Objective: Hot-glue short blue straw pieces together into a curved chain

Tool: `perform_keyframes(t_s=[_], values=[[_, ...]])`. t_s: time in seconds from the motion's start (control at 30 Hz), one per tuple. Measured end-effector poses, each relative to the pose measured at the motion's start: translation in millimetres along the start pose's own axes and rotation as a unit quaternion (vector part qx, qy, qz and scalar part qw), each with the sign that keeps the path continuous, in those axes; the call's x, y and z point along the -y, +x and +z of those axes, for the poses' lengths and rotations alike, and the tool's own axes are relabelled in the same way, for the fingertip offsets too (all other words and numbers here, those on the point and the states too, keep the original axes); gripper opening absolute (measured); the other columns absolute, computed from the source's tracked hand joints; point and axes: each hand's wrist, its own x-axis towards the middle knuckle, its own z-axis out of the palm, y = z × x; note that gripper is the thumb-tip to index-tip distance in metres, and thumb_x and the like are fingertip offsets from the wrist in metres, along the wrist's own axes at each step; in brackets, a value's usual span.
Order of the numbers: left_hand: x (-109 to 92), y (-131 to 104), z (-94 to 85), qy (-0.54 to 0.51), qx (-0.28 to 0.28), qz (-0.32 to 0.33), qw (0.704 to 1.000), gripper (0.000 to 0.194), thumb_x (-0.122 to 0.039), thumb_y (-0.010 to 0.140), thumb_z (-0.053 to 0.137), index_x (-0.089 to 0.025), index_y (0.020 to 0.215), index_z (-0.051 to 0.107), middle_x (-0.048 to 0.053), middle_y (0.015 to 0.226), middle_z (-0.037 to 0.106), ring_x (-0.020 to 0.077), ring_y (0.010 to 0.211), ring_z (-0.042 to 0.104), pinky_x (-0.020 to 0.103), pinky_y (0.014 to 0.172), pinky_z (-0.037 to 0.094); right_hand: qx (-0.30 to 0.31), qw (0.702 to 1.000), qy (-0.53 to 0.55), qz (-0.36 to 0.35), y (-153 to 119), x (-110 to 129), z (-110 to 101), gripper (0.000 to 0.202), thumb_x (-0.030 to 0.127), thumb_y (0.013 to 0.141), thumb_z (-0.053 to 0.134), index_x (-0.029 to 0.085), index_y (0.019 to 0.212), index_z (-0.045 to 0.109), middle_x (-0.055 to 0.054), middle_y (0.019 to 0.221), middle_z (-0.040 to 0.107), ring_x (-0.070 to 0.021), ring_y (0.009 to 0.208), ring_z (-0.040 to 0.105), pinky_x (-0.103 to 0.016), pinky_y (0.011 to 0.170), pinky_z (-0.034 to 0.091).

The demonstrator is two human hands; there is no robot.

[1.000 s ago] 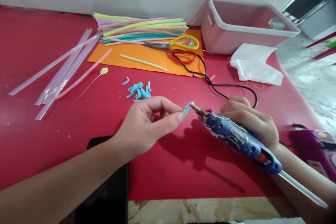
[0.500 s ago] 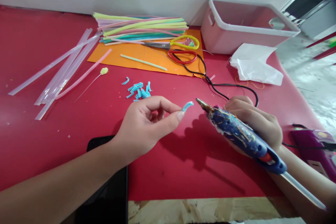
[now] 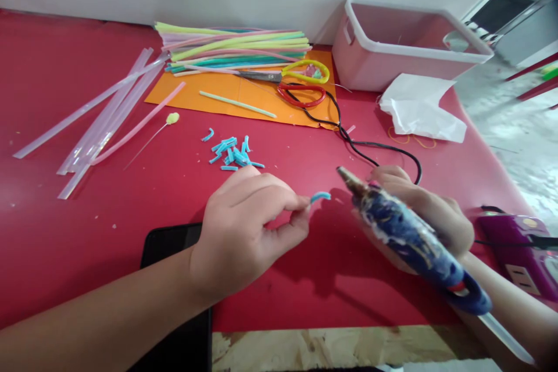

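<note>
Between thumb and fingertips, my left hand [image 3: 253, 226] pinches a short curved piece of blue pipe cleaner [image 3: 321, 196]. My right hand [image 3: 427, 209] is wrapped round a blue hot glue gun [image 3: 410, 238], its body crusted with old glue. A clear glue stick [image 3: 508, 337] pokes out of the gun's back end. The metal nozzle points up and left, a little above and right of the blue piece, apart from it. Beyond my left hand lies a small pile of cut blue pieces [image 3: 235, 154] on the red table [image 3: 78, 256].
Colourful pipe cleaners [image 3: 239, 46] and scissors [image 3: 300, 78] lie on orange paper [image 3: 213, 102]. Clear glue sticks [image 3: 104, 110] rest at left beside a yellow-tipped wire [image 3: 172, 118]. A pink bin [image 3: 405, 64], white paper [image 3: 422, 107], black cord [image 3: 370, 151], purple power strip [image 3: 518, 250] and black phone [image 3: 174, 331] surround the hands.
My left hand has rolled over, back upward, carrying the blue piece slightly right and down. The glue gun has shifted slightly right, its nozzle now farther from my left fingers.
</note>
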Motion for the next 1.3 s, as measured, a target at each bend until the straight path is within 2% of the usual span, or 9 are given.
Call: perform_keyframes(t_s=[0.1, 0.2, 0.3, 0.43, 0.67, 1.0, 1.3], values=[[0.7, 0.3, -1.4, -0.040, -0.006, -0.088, 0.995, 0.016, -0.016, 0.087, 0.071, -0.024, 0.074, 0.067, -0.001, 0.070, 0.074, 0.0151, 0.063, 0.063, 0.032, 0.068, 0.050, -0.008, 0.998, 0.011, -0.062, 10.0, 2.3, -2.0, 0.011, 0.029, 0.103, 0.048, 0.024, 0.099, 0.057, 0.000, 0.070, 0.058, -0.0192, 0.062, 0.059, -0.044, 0.071, 0.051], [2.7, 0.4, -2.4, -0.094, -0.027, -0.202, 0.975, 0.014, -0.017, 0.085, 0.072, -0.022, 0.073, 0.069, -0.001, 0.071, 0.071, 0.0126, 0.059, 0.053, 0.029, 0.060, 0.045, 0.011, 0.997, 0.000, -0.074, 11.1, -1.2, -2.7, 0.012, 0.024, 0.102, 0.049, 0.020, 0.097, 0.059, -0.002, 0.070, 0.058, -0.0197, 0.065, 0.060, -0.044, 0.072, 0.050], [4.2, 0.3, -3.1, -0.147, -0.040, -0.246, 0.957, 0.013, -0.020, 0.086, 0.074, -0.022, 0.074, 0.070, -0.001, 0.071, 0.069, 0.0118, 0.059, 0.049, 0.028, 0.057, 0.043, 0.015, 0.998, -0.004, -0.068, 6.7, -6.7, -2.0, 0.009, 0.021, 0.098, 0.051, 0.019, 0.098, 0.060, -0.003, 0.072, 0.060, -0.0212, 0.069, 0.062, -0.045, 0.075, 0.049], [3.9, 0.2, -4.0, -0.167, -0.038, -0.242, 0.955, 0.012, -0.018, 0.085, 0.074, -0.021, 0.074, 0.068, -0.002, 0.073, 0.068, 0.0114, 0.060, 0.049, 0.028, 0.059, 0.044, 0.019, 0.997, -0.004, -0.072, 5.7, -8.2, -2.6, 0.009, 0.019, 0.097, 0.051, 0.019, 0.099, 0.059, -0.003, 0.071, 0.060, -0.0212, 0.068, 0.061, -0.045, 0.075, 0.049], [3.0, -0.1, -4.0, -0.141, -0.022, -0.186, 0.972, 0.015, -0.015, 0.085, 0.072, -0.021, 0.073, 0.066, -0.003, 0.069, 0.063, 0.0115, 0.060, 0.048, 0.029, 0.063, 0.045, 0.050, 0.995, -0.021, -0.088, 10.8, -6.7, -5.4, 0.009, 0.018, 0.098, 0.052, 0.022, 0.103, 0.059, -0.001, 0.071, 0.062, -0.0204, 0.066, 0.063, -0.043, 0.074, 0.050], [3.3, -0.7, -4.0, -0.129, -0.022, -0.179, 0.975, 0.016, -0.018, 0.085, 0.072, -0.023, 0.072, 0.066, -0.001, 0.066, 0.064, 0.0134, 0.060, 0.049, 0.031, 0.062, 0.045, 0.031, 0.997, -0.019, -0.072, 7.0, -6.4, -1.5, 0.010, 0.017, 0.097, 0.054, 0.020, 0.100, 0.063, -0.001, 0.070, 0.062, -0.0192, 0.064, 0.061, -0.043, 0.074, 0.049], [4.2, -1.3, -4.0, -0.124, -0.020, -0.164, 0.978, 0.019, -0.015, 0.086, 0.071, -0.023, 0.070, 0.064, -0.002, 0.064, 0.061, 0.0136, 0.061, 0.051, 0.031, 0.063, 0.045, 0.042, 0.996, -0.028, -0.078, 7.9, -6.0, -3.1, 0.010, 0.016, 0.098, 0.052, 0.019, 0.101, 0.061, -0.002, 0.070, 0.063, -0.0190, 0.066, 0.061, -0.043, 0.075, 0.049]])
